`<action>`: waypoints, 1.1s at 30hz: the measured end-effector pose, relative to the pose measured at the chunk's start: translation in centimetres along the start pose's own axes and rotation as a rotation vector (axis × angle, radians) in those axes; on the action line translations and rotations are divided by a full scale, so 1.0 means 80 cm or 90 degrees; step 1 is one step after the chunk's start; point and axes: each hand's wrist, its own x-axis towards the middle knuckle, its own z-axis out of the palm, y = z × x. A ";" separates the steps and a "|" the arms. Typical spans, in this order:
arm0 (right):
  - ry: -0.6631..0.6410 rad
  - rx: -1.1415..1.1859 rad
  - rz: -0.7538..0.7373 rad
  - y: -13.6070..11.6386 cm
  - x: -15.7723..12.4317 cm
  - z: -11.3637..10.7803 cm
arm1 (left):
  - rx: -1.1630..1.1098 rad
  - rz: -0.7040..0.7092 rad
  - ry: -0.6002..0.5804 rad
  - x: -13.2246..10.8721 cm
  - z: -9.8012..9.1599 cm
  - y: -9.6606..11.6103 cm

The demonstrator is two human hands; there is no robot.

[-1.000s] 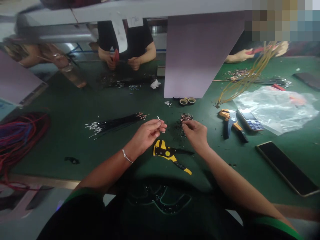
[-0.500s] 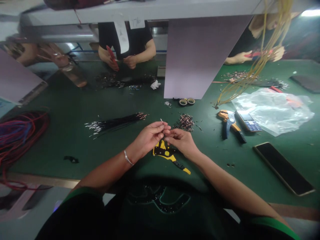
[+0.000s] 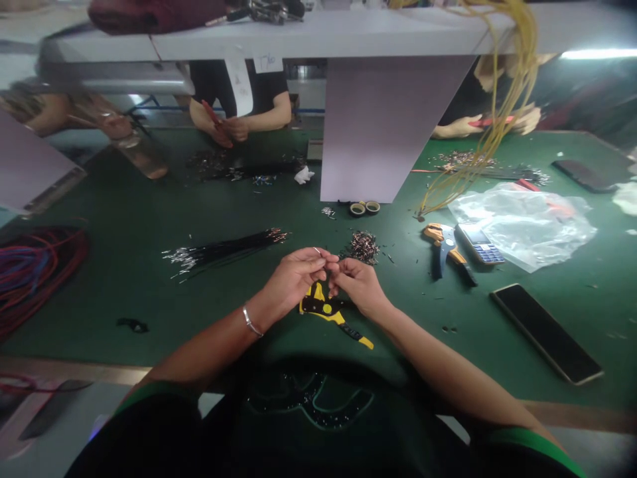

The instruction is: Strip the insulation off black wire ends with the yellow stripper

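Note:
My left hand (image 3: 292, 277) and my right hand (image 3: 357, 284) meet fingertip to fingertip above the green table (image 3: 149, 279). The left pinches a thin black wire with a small metal terminal (image 3: 317, 251) at its tip. The right hand's fingers are pinched against the same spot; what they hold is too small to name. A yellow and black wire stripper (image 3: 331, 312) lies just under both hands. A little pile of metal terminals (image 3: 364, 245) sits right behind the right hand. A bundle of black wires with metal ends (image 3: 223, 247) lies to the left.
An orange and blue stripper (image 3: 444, 245), a keypad phone (image 3: 478, 241), a clear plastic bag (image 3: 522, 216) and a smartphone (image 3: 546, 332) lie at right. Tape rolls (image 3: 364, 208) sit by a grey panel (image 3: 388, 126). Red and blue cables (image 3: 34, 265) lie far left. Other people's hands (image 3: 229, 126) work opposite.
My right hand left the terminal pile and came to meet my left hand. Both hands now pinch together at the wire's tip. The view shifted slightly.

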 end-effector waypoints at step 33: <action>-0.195 -0.061 -0.020 -0.040 -0.018 -0.003 | 0.571 -0.118 -0.159 -0.050 -0.013 0.041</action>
